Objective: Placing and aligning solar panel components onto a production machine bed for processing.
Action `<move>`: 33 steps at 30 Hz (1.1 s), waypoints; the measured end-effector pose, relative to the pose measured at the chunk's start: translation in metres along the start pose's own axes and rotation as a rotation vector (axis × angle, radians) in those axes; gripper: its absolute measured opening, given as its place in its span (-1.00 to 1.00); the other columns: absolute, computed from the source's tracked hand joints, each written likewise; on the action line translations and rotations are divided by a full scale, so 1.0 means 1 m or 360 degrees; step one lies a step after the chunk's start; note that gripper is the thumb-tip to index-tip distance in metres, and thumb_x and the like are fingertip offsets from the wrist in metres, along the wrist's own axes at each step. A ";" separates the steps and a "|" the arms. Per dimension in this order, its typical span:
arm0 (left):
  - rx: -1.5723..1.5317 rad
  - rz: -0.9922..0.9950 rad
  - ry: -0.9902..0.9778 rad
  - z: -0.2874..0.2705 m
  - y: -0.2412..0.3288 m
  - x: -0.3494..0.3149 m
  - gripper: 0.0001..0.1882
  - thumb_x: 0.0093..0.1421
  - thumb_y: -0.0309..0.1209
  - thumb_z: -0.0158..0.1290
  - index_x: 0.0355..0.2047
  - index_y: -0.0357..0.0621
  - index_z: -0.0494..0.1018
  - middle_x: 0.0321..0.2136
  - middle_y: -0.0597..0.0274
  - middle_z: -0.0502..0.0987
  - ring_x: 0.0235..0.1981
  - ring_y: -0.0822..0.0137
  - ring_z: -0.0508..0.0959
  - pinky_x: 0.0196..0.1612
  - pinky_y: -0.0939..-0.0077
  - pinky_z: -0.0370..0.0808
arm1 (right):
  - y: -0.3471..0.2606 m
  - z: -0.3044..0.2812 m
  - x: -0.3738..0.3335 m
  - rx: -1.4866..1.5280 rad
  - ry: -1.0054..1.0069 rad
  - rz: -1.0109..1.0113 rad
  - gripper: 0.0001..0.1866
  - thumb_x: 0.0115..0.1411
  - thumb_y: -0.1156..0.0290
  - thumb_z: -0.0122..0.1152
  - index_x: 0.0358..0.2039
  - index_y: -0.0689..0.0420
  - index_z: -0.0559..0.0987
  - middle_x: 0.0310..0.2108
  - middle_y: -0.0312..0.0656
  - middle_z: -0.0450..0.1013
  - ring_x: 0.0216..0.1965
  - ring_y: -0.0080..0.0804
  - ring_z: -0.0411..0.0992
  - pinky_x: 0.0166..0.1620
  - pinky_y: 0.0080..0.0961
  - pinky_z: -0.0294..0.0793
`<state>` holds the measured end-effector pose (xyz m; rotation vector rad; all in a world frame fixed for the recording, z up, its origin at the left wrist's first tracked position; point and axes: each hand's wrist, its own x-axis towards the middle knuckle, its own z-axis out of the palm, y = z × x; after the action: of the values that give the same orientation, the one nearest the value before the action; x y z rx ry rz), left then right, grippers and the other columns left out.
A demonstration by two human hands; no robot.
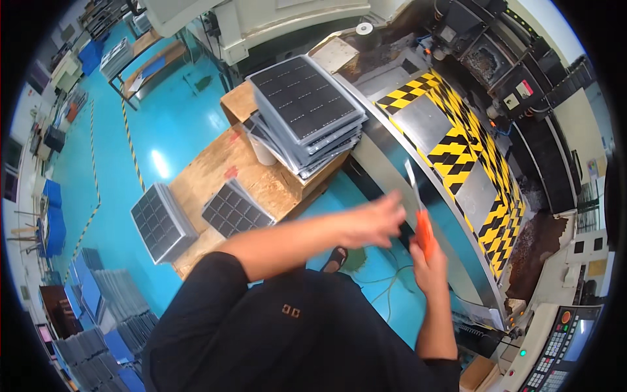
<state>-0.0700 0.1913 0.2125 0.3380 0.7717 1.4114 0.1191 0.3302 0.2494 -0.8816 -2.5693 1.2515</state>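
I see right hand (431,266) gripping orange-handled tool (424,227): probably light, stiff, best held by handle; left hand (371,223) blurred, seems empty.

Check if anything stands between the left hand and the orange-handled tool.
Nothing visible does. The left hand, blurred, is just left of the orange-handled tool, with an open gap between them in this view. The right hand grips the handle's lower end.

Turquoise floor (186,127), control panel (550,366), distant table (146,43)
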 end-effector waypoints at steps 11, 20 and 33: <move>0.0002 0.0811 0.1490 -0.208 0.238 -0.057 -0.75 0.17 -0.39 0.12 -0.15 -0.20 0.45 -0.11 0.09 0.53 -0.11 0.20 0.52 -0.11 0.28 0.52 | -0.004 -0.014 -0.036 0.0065 -0.0663 -0.0034 -0.74 0.03 0.34 0.43 -0.37 0.24 0.57 -0.51 -0.19 0.49 -0.51 -0.37 0.45 -0.37 -0.48 0.43; 0.1601 0.0790 0.1942 -0.275 0.245 0.003 -0.71 0.21 -0.36 0.06 -0.07 -0.14 0.52 -0.24 0.22 0.60 -0.17 0.34 0.55 -0.06 0.45 0.47 | 0.017 -0.062 0.085 0.0212 -0.0652 0.0103 -0.57 0.17 0.09 0.31 -0.12 0.19 0.58 -0.34 0.11 0.54 -0.29 0.04 0.54 -0.21 -0.26 0.50; 0.3357 -0.0114 0.2025 -0.291 0.240 0.024 -0.32 0.37 0.09 -0.21 0.41 0.15 0.05 0.42 0.06 0.03 0.44 -0.02 -0.01 0.40 -0.07 -0.08 | 0.072 -0.106 0.314 -0.0898 -0.0575 0.0284 -0.46 0.24 -0.05 0.15 -0.32 0.30 0.55 -0.33 0.21 0.53 -0.22 0.19 0.50 -0.13 -0.08 0.45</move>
<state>-0.4431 0.1873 0.1495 0.9190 3.0989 -0.0452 -0.0655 0.6141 0.2261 -1.0783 -3.2833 0.7747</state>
